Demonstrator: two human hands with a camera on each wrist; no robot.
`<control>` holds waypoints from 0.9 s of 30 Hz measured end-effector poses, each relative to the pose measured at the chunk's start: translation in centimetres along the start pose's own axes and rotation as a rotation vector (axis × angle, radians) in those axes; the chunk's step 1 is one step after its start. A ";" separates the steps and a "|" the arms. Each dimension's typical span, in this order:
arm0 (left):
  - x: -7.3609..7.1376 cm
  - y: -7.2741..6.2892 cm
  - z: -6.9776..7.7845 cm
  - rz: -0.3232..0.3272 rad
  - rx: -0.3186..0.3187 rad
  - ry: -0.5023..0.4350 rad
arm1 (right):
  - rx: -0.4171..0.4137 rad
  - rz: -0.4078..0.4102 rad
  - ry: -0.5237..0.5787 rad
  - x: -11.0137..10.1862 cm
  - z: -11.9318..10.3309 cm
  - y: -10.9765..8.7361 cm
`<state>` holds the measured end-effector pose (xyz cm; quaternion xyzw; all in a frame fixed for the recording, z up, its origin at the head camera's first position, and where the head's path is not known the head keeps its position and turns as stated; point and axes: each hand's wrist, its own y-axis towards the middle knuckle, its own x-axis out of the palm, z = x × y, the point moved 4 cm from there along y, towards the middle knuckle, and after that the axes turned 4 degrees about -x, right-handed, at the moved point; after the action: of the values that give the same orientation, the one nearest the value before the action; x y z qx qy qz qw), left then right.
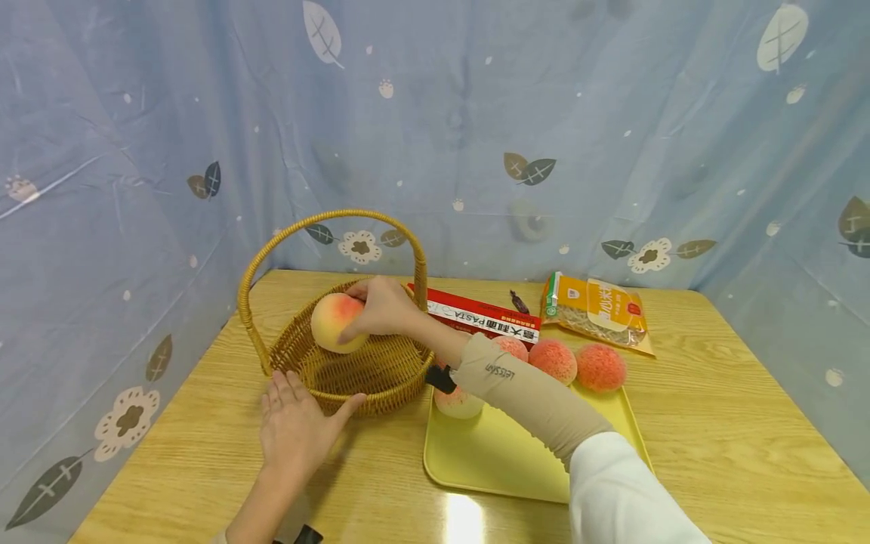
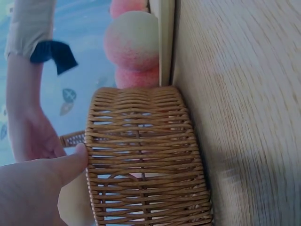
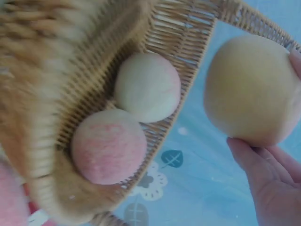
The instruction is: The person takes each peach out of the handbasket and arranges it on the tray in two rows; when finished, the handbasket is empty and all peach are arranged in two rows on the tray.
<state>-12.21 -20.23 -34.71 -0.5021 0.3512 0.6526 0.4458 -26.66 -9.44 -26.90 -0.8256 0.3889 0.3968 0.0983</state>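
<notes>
Peach (image 1: 331, 321) pinched between the thumb and fingers of a person's right hand (image 1: 382, 306) hangs at the opening of a wicker basket (image 1: 402, 394), just left of that hand. The left hand (image 1: 299, 423), fingers spread, touches the near rim with its thumb. Two paler fruits (image 3: 109, 147) sit inside the basket near the right hand. To that hand's right, partly under its forearm, a yellow tray (image 1: 510, 457) carries more fruit, with a red pasta box (image 1: 489, 317) and an orange packet (image 1: 598, 310) beyond.
</notes>
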 end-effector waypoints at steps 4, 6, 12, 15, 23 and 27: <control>0.0 0.0 -0.1 0.006 -0.001 0.002 | 0.016 0.039 0.092 -0.5 0.8 -1.5; 0.0 0.0 0.0 0.005 0.000 0.000 | 0.008 0.054 0.122 -0.9 1.1 -2.3; -0.1 0.0 0.0 0.007 0.006 0.007 | -0.003 0.060 0.217 -1.9 1.5 -4.7; -0.1 0.1 0.1 0.006 0.005 0.010 | 0.001 0.063 0.292 -2.6 1.8 -5.9; -0.1 0.1 0.3 -0.002 0.003 0.007 | 0.073 0.066 0.459 -5.2 2.8 -9.5; -0.2 0.0 0.3 -0.007 -0.005 0.003 | 0.097 0.064 0.481 -5.9 3.2 -11.6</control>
<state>-12.29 -20.04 -34.46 -0.5055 0.3485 0.6510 0.4464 -22.40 3.29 -26.39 -0.8780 0.4454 0.1727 0.0298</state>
